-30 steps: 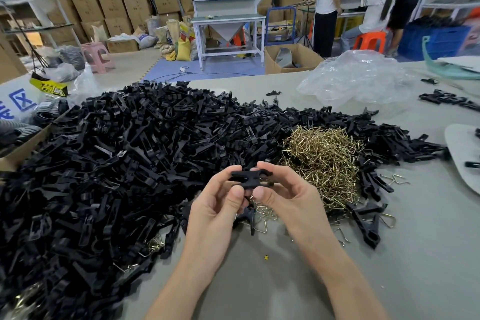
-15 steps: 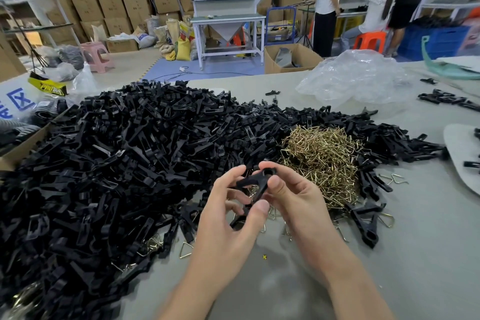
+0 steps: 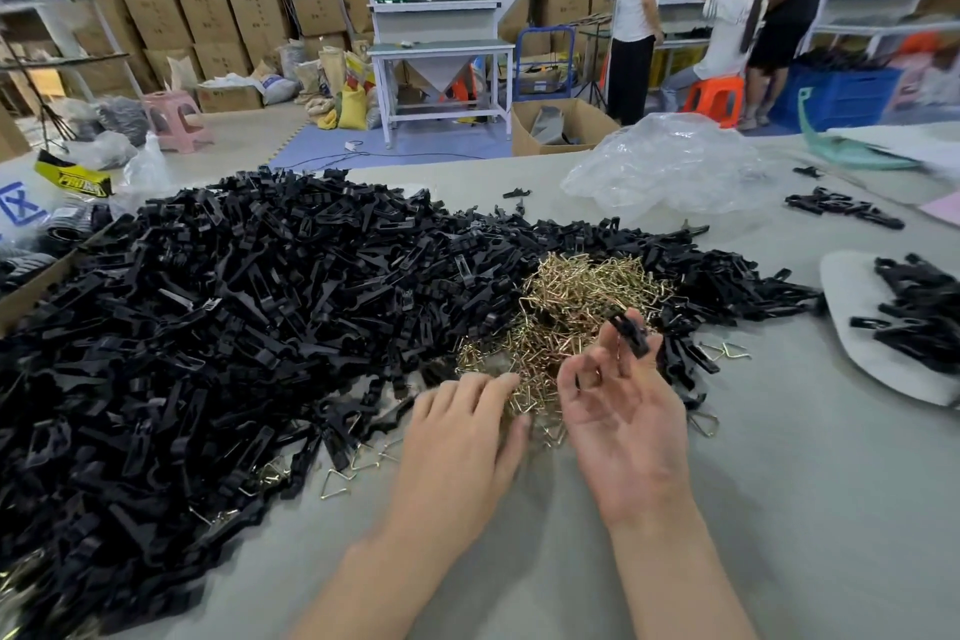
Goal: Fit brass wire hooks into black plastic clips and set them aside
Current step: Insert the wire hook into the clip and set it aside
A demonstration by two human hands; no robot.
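Both hands work low in the middle of the frame, over the near edge of the heap of brass wire hooks (image 3: 582,307). The left hand (image 3: 457,442) lies palm down with its fingers fairly straight and spread, the tips touching the nearest hooks. Whether it has one pinched cannot be told. The right hand (image 3: 623,411) is turned palm up with its fingers loosely curled, and it holds a small black plastic clip (image 3: 631,334) at the fingertips, above the right side of the brass heap. Motion blur hides how firm that hold is and whether a hook already sits in the clip. The great pile of black plastic clips (image 3: 208,327) fills the left and centre of the grey desk (image 3: 779,509). At the right edge of the frame a pale oval tray (image 3: 841,317) carries a small cluster of clips, which looks like the set-aside place. The step in hand seems to be fetching a fresh hook for the clip, with the fitting not yet done. Next, the left hand will likely need to single one hook out of the tangle without dragging others along. It must then be brought to the clip, lined up with the clip's slot and pressed home while the right hand steadies the clip.
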